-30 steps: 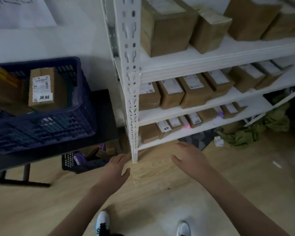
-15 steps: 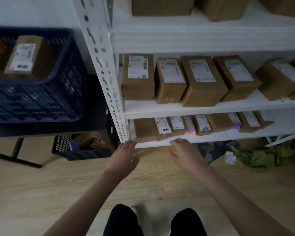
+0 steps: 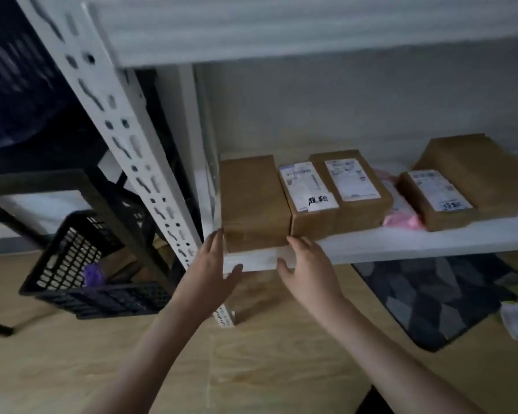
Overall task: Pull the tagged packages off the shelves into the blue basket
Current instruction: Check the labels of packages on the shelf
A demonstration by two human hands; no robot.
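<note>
While both hands reach toward the lowest shelf (image 3: pixel 401 249) at mid-frame, neither holds anything. The left hand (image 3: pixel 205 264) has its fingers (image 3: pixel 214 239) straight and released, the tips at the lower left corner of a plain brown package (image 3: pixel 251 201) that sits at the shelf's left end, just beside the white perforated upright (image 3: pixel 126 138); whether they touch the cardboard cannot be told. The right hand (image 3: pixel 308 265) is likewise spread and released, its fingertips at the shelf edge below the seam between that plain package and a labelled package (image 3: pixel 307 201) with dark handwritten marks on a white tag. To the right of that one, touching it, lies a second labelled package (image 3: pixel 356 189), then a pink soft parcel (image 3: pixel 401 218), then a third labelled package (image 3: pixel 437 198) leaning against a larger plain box (image 3: pixel 479 171) at the right of the frame. In the upper left, blurred and dark, is the blue basket (image 3: pixel 15 85) on a black worktop (image 3: pixel 42 177). Below it at lower left, a black crate (image 3: pixel 81 276) sits tilted on the wooden floor (image 3: pixel 251 369). A dark patterned mat (image 3: pixel 431 294) lies under the shelf at lower right.
</note>
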